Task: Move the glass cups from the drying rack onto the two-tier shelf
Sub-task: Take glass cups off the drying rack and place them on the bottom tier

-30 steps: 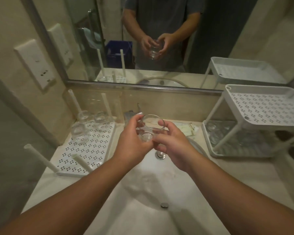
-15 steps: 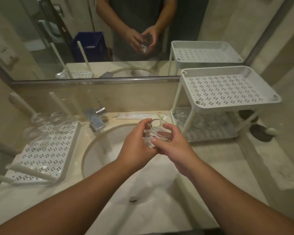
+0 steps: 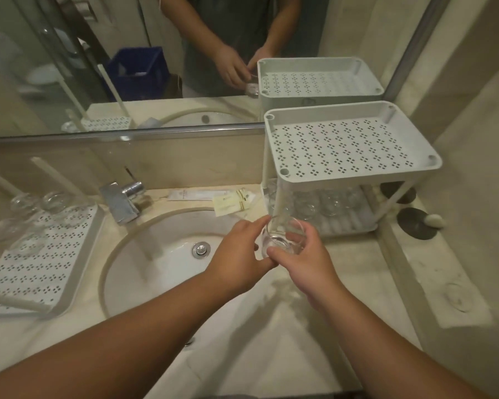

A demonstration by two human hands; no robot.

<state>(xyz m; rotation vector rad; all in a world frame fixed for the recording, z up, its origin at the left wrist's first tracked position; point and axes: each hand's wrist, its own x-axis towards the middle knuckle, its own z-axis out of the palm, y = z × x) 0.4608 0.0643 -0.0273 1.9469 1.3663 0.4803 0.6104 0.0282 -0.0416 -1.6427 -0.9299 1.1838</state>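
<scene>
Now both hands' grip (left (image 3: 236,251), right (image 3: 308,260)) encloses glass cup (image 3: 283,236).

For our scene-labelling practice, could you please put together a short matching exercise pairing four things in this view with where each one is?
Things:
1. glass cup
2. tap
3. drying rack
4. two-tier shelf

Places:
A. on the counter right of the sink
B. held between the left hand and the right hand
C. on the counter left of the sink
D. behind the sink, below the mirror

Pairs: 1-B, 2-D, 3-C, 4-A
</scene>
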